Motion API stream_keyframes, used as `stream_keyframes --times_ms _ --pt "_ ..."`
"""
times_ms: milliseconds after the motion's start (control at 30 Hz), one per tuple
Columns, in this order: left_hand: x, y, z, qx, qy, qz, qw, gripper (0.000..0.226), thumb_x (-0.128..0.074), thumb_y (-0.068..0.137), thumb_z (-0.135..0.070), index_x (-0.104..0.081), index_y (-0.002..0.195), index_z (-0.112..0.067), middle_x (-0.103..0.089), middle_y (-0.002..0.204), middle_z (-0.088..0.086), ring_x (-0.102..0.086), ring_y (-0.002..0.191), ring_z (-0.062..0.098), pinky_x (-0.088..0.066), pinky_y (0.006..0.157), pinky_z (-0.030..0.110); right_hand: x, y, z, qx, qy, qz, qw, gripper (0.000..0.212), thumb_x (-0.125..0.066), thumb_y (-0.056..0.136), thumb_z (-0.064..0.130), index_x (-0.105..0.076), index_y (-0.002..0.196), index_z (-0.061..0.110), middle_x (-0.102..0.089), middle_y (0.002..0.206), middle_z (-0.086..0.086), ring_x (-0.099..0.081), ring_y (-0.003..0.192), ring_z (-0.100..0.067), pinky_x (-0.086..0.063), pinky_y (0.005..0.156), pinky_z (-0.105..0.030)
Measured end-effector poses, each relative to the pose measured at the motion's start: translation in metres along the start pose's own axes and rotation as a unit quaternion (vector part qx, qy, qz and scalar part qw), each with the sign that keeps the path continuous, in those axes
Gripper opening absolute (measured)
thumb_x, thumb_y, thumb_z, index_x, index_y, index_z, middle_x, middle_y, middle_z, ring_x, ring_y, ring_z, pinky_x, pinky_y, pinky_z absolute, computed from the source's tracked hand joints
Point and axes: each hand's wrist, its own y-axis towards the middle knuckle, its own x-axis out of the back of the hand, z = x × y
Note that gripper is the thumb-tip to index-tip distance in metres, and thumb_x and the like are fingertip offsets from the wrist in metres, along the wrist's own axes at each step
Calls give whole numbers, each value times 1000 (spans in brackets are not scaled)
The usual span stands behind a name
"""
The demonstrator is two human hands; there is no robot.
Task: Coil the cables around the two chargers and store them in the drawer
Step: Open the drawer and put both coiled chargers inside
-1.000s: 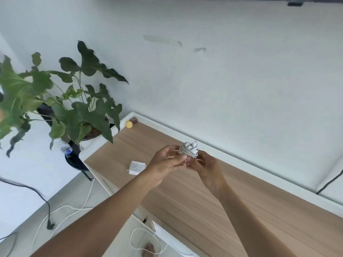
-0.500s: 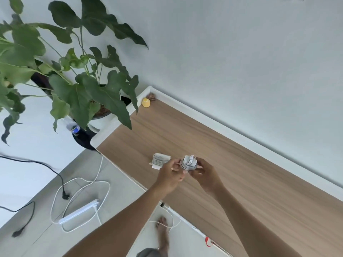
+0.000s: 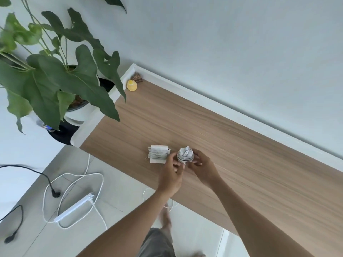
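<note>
Two white chargers wrapped in grey-white cable are near the front edge of the wooden cabinet top [image 3: 213, 130]. The first coiled charger [image 3: 158, 154] lies flat on the wood, untouched. Just to its right, I hold the second coiled charger [image 3: 185, 155] upright, its plug end poking out on top. My left hand [image 3: 171, 175] pinches its left side and my right hand [image 3: 203, 168] grips its right side. I cannot tell whether this charger touches the wood. No drawer is visible.
A large potted plant [image 3: 55, 75] stands left of the cabinet, leaves overhanging its corner. A small yellow object [image 3: 132, 85] sits in the far corner by the wall. On the floor lie a white power strip [image 3: 75, 206] and loose cables. My foot [image 3: 166, 217] shows below.
My view has tilted down toward the cabinet and floor. Both hands lowered the second coiled charger from mid-air to just beside the first one on the wood.
</note>
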Motion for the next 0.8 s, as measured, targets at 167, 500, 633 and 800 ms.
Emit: stream_keyframes --times_ms 167,500,633,800 --pt "2 -4 2 -9 28 20 999 36 -57 90 -22 -46 124 -26 -67 92 -11 -66 81 18 -55 79 44 3 -5 -5 -5 -6 -24 1000 51 -67 82 3 -53 128 20 -68 106 8 -65 83 7 -49 76 -10" --pt "-10 -49 -34 -86 184 21 979 12 -57 91 -24 -64 88 -15 -71 83 3 -64 80 20 -48 72 30 32 -78 -21 -18 -2 -129 992 15 -55 92 20 -69 87 23 -71 80 1 -66 72 -18 -54 77 -40" --pt "-34 -87 -49 -135 211 52 967 10 -58 90 -20 -64 85 -14 -67 78 -2 -61 75 17 -45 69 27 44 -135 -40 -11 36 -159 987 21 -52 92 14 -65 77 21 -65 62 3 -59 55 -13 -51 63 -35" --pt "-64 -141 -31 -153 225 85 958 10 -57 87 -16 -66 84 -15 -70 80 1 -65 77 21 -50 72 30 56 -206 -86 -25 58 -215 975 25 -50 92 13 -63 73 24 -62 61 3 -56 55 -14 -48 60 -33"
